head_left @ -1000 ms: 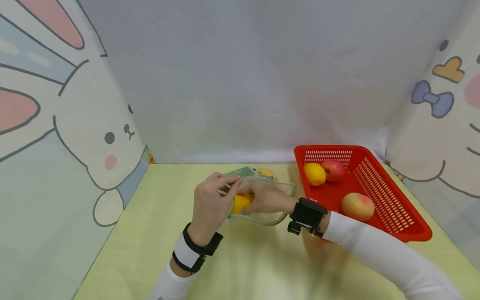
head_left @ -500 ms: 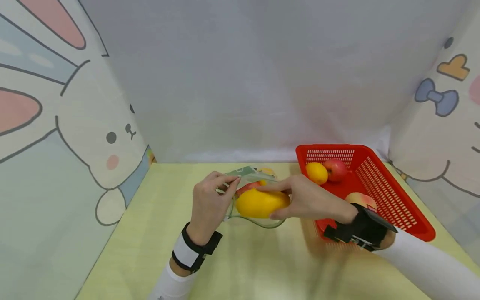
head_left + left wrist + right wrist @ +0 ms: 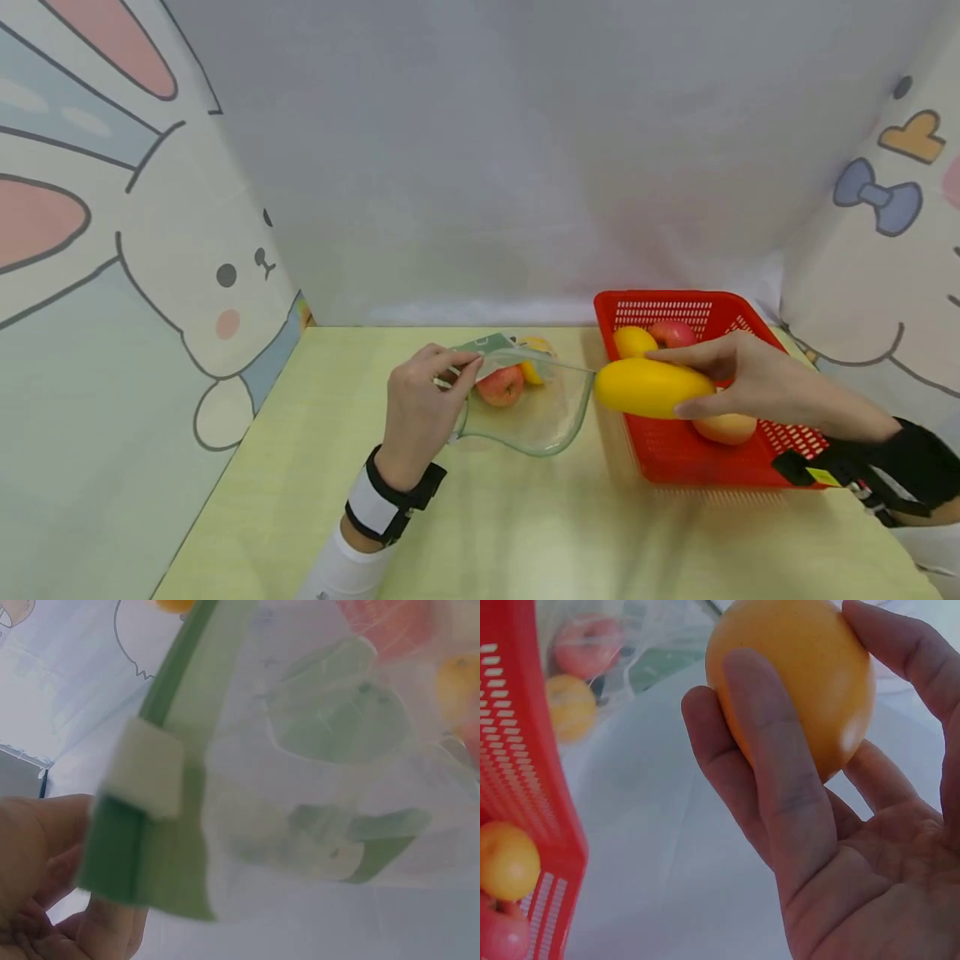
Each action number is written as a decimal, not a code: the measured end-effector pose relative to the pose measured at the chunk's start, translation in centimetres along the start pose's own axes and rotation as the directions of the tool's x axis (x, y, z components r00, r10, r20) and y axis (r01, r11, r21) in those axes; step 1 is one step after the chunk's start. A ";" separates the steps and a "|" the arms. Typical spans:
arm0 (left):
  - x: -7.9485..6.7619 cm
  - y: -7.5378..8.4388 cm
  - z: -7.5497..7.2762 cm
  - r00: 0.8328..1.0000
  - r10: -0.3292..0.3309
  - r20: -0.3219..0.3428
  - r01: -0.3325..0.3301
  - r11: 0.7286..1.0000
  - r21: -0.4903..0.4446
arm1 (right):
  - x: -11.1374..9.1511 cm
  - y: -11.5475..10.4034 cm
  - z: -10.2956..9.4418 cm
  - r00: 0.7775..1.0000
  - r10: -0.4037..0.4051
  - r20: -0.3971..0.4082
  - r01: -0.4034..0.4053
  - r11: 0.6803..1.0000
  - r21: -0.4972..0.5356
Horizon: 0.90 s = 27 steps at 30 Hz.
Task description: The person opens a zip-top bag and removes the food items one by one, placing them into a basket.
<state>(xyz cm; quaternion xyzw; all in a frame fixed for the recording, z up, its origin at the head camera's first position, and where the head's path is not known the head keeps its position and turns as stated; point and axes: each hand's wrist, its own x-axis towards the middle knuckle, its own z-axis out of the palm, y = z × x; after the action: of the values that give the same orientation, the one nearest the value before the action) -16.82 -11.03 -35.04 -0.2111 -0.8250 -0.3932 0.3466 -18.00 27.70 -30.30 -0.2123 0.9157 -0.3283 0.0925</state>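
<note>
My left hand (image 3: 431,412) pinches the edge of a clear zip bag (image 3: 536,425) at its green rim. The bag's mouth gapes toward me. In the left wrist view a white slider (image 3: 146,769) sits on the green zip strip. Through the film show a red apple (image 3: 500,387) and a yellow fruit (image 3: 534,372). My right hand (image 3: 757,383) grips a long yellow mango (image 3: 652,388), thumb on one side and fingers on the other. The mango is over the left part of the red basket (image 3: 675,467), its left tip close to the bag's right edge.
Inside the basket lie a lemon (image 3: 633,341), a red apple (image 3: 672,334) and a peach (image 3: 724,428), partly behind the mango and hand. The basket stands at the right of the pale yellow table (image 3: 300,500). A grey wall (image 3: 480,167) rises behind.
My right hand has come out of the bag with the mango and moved right, over the basket. The apple in the bag is now uncovered. My left hand stays on the bag's rim.
</note>
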 end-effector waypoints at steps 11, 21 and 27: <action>0.0 0.2 0.2 1.000 -0.001 0.009 0.001 1.000 -0.010 | 0.8 5.3 -1.5 0.969 0.079 0.236 -0.078 0.997 -0.013; -0.2 0.3 0.4 1.000 0.011 0.015 -0.010 1.000 -0.007 | 1.8 5.8 -1.7 0.912 0.046 0.407 -0.062 0.998 0.027; -0.1 0.3 0.2 1.000 0.005 0.011 -0.005 1.000 -0.011 | 2.9 6.1 0.2 0.851 0.160 0.500 -0.210 0.977 0.044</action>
<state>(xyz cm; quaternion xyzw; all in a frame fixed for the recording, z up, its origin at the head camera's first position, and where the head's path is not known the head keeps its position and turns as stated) -16.72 -10.68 -35.06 -0.2171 -0.8241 -0.3957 0.3421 -22.51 30.54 -34.44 -0.1951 0.8607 -0.2968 0.3648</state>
